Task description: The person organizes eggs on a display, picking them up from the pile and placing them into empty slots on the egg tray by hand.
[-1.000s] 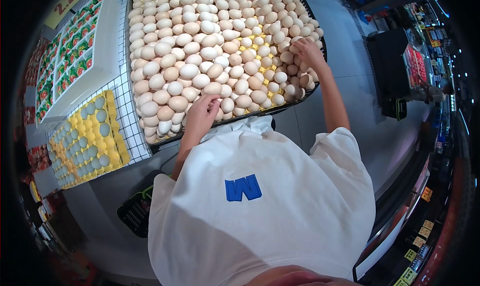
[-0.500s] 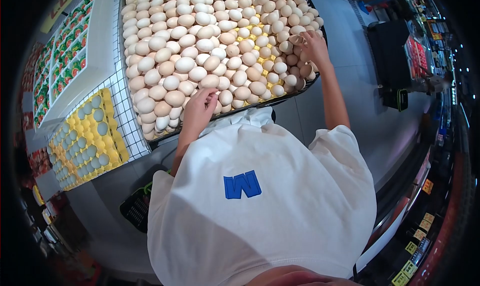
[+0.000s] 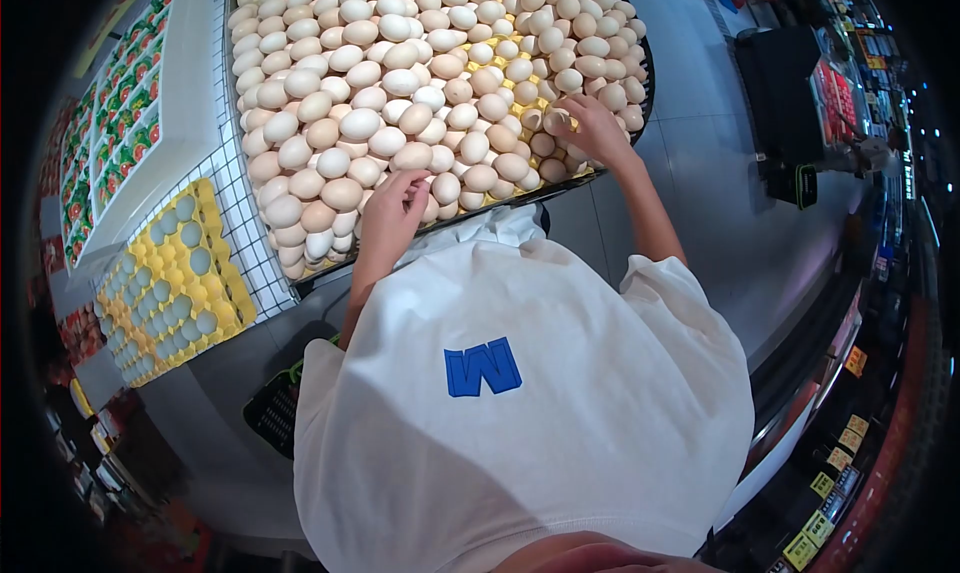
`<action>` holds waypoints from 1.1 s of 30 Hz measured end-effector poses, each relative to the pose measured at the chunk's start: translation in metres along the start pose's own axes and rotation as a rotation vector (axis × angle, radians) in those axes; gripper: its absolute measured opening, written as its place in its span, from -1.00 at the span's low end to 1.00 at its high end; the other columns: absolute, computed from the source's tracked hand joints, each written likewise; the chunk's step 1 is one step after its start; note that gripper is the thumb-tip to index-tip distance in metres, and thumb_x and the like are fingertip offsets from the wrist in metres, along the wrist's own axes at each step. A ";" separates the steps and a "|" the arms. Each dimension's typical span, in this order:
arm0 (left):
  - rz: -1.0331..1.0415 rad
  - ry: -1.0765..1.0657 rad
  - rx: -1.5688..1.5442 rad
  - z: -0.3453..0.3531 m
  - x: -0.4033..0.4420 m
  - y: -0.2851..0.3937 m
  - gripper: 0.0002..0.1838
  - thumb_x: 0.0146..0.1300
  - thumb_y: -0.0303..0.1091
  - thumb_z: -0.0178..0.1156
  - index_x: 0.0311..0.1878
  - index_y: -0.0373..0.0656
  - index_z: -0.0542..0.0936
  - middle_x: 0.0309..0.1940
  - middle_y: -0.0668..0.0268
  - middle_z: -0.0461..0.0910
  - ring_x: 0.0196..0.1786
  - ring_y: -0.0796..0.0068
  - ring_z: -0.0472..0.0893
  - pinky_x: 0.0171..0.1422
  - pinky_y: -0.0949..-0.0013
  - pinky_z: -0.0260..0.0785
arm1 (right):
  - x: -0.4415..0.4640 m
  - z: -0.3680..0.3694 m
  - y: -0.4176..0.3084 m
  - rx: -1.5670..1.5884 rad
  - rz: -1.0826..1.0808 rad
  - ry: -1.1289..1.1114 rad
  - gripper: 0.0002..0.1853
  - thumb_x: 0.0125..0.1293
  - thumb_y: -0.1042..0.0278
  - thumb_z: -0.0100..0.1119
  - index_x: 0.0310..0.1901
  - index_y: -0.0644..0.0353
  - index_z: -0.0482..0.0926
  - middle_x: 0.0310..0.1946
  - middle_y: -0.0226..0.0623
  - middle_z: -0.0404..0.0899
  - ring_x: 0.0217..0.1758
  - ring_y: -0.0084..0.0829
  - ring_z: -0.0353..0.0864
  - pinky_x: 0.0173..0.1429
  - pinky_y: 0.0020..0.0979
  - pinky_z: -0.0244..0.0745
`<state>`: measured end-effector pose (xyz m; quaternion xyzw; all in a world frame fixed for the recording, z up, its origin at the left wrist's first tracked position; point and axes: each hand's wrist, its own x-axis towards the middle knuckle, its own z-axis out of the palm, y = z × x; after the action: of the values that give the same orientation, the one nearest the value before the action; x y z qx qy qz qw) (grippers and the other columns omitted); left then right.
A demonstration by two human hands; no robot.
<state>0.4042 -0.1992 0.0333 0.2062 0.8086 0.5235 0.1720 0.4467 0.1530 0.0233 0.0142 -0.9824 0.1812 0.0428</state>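
Observation:
Brown and cream eggs (image 3: pixel 360 125) lie in dense rows across a large black-rimmed display bin in front of me. Along its right front part, my right hand (image 3: pixel 597 133) reaches in from above, fingers curled around an egg (image 3: pixel 557 122). Yellow egg tray (image 3: pixel 526 93) shows through a gap between the eggs just beyond that hand. My left hand (image 3: pixel 392 216) rests at the bin's front edge, its fingers bent together against the front eggs. Whether those fingers hold anything is hidden.
To the left, a yellow tray (image 3: pixel 228 263) carries pale bluish eggs on a white tiled ledge (image 3: pixel 268 278). Behind it stands a white box (image 3: pixel 178 103) of green-and-red packs. A black basket (image 3: pixel 268 413) sits on the floor below. Shelves with price tags (image 3: pixel 838 459) line the right.
My right hand has moved left and toward me, from the bin's right edge to an egg beside the yellow gap. My left hand stays nearly in place. The view has shifted slightly.

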 end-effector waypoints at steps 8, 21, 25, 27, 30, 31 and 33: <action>0.004 -0.010 -0.001 0.001 0.001 -0.002 -0.79 0.27 -0.43 0.13 -0.05 -0.22 0.56 -0.27 0.20 0.60 -0.28 0.37 0.61 -0.19 0.40 0.46 | -0.005 0.030 0.009 -0.219 -0.092 -0.089 -0.60 -0.06 0.36 0.34 -0.09 0.08 0.58 -0.15 -0.33 0.52 -0.06 -0.22 0.51 0.01 -0.24 0.48; 0.005 -0.031 0.013 0.001 0.003 0.002 -0.79 0.29 -0.37 0.14 -0.05 -0.22 0.57 -0.25 0.17 0.60 -0.27 0.34 0.61 -0.18 0.38 0.46 | 0.004 -0.002 0.028 -0.451 -0.135 0.044 -0.60 -0.07 0.50 0.22 -0.09 0.05 0.56 -0.17 -0.29 0.44 -0.02 -0.24 0.42 -0.02 -0.22 0.33; -0.017 -0.032 0.010 0.001 0.003 0.002 -0.79 0.29 -0.37 0.14 -0.05 -0.21 0.57 -0.25 0.17 0.60 -0.27 0.34 0.61 -0.18 0.37 0.47 | 0.009 0.007 0.034 -0.538 -0.182 0.061 -0.61 -0.07 0.50 0.22 -0.10 0.05 0.56 -0.17 -0.29 0.44 -0.02 -0.25 0.42 -0.02 -0.23 0.32; -0.016 -0.028 0.009 0.001 0.003 0.001 -0.79 0.29 -0.37 0.14 -0.05 -0.22 0.57 -0.25 0.17 0.60 -0.27 0.34 0.61 -0.19 0.37 0.47 | 0.009 0.007 0.034 -0.533 -0.205 0.059 -0.63 -0.04 0.49 0.19 -0.10 0.03 0.57 -0.16 -0.29 0.44 -0.03 -0.26 0.42 -0.01 -0.22 0.32; -0.014 -0.027 0.017 0.001 0.002 0.002 -0.79 0.29 -0.37 0.14 -0.06 -0.22 0.57 -0.25 0.18 0.60 -0.28 0.34 0.61 -0.20 0.37 0.47 | 0.008 0.009 0.035 -0.509 -0.199 0.068 -0.65 -0.02 0.48 0.17 -0.12 -0.02 0.59 -0.16 -0.30 0.44 -0.03 -0.27 0.42 -0.01 -0.24 0.31; -0.014 -0.026 0.025 0.001 0.002 0.002 -0.79 0.29 -0.37 0.14 -0.06 -0.22 0.57 -0.25 0.18 0.60 -0.28 0.34 0.61 -0.20 0.38 0.46 | 0.007 0.009 0.035 -0.509 -0.198 0.069 -0.65 -0.02 0.48 0.17 -0.12 -0.02 0.59 -0.16 -0.30 0.44 -0.03 -0.27 0.42 -0.01 -0.24 0.31; -0.013 -0.023 0.023 0.001 0.001 0.000 -0.79 0.29 -0.36 0.14 -0.06 -0.22 0.57 -0.25 0.19 0.60 -0.28 0.34 0.61 -0.20 0.38 0.46 | 0.003 0.009 0.033 -0.462 -0.170 0.091 -0.63 0.00 0.49 0.15 -0.11 -0.08 0.62 -0.14 -0.30 0.43 -0.02 -0.27 0.42 -0.02 -0.25 0.30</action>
<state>0.4033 -0.1977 0.0333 0.2088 0.8139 0.5105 0.1826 0.4415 0.1808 0.0032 0.0783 -0.9901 -0.0520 0.1043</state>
